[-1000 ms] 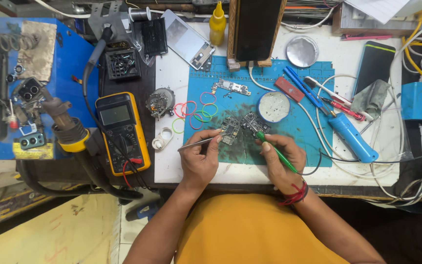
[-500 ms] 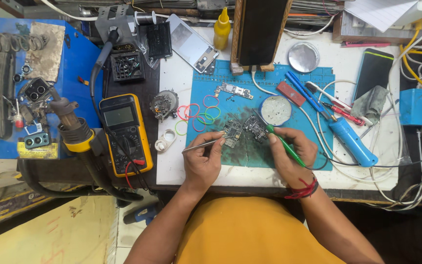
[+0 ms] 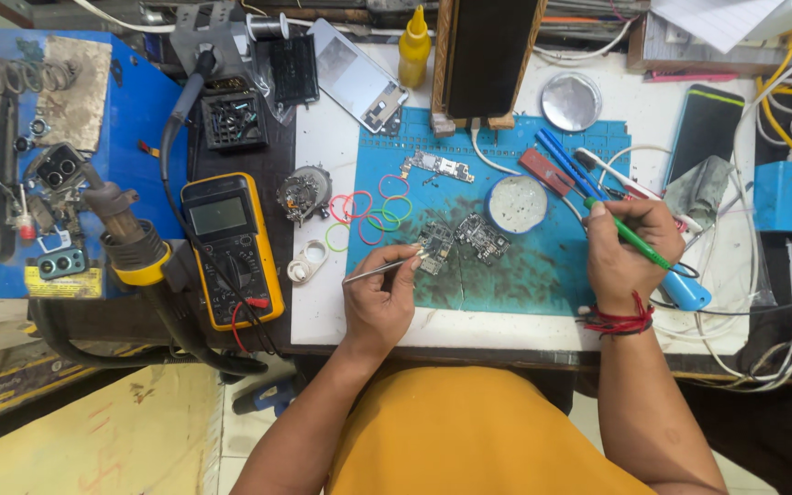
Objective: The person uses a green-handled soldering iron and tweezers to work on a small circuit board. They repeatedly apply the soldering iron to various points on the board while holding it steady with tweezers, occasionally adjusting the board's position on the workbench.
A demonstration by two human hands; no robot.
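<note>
I see the left hand (image 3: 379, 298) pinching tweezers (image 3: 379, 269), their tip touching a small board (image 3: 434, 247) on the blue mat (image 3: 543, 275). A second board (image 3: 481, 236) lies just beside the first. My view has the right hand (image 3: 625, 252) closed round a green tool (image 3: 630, 235), off to the mat's right edge, apart from the boards. Rubber bands (image 3: 368, 213) lie left of them, a round tin (image 3: 517, 203) above, a yellow multimeter (image 3: 231, 247) off the mat
</note>
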